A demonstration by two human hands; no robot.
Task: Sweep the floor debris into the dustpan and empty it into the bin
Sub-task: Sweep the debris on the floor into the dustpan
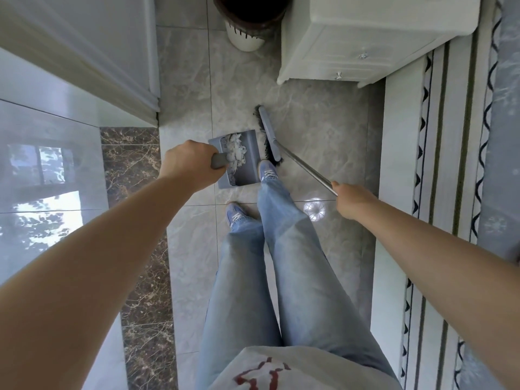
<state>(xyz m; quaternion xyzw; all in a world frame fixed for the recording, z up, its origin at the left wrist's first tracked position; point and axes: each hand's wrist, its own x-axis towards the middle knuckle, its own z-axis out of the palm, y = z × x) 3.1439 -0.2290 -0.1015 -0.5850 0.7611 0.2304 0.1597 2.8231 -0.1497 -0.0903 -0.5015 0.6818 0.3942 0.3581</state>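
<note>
On the tiled floor ahead, our left hand (187,161) grips the dustpan (242,159) handle, white debris (235,152) inside; our right hand (353,202) clasps the broom (268,133). We should carry it level to the bin (249,21).

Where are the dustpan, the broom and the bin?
dustpan (247,156): head view, on its bare grey tray.
broom (268,135): head view, on its grey head.
bin (244,40): head view, on its white outer wall.

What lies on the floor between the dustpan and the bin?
Nothing: in the head view, only bare grey tile runs from the dustpan up to the bin; the broom sits off to the right.
</note>
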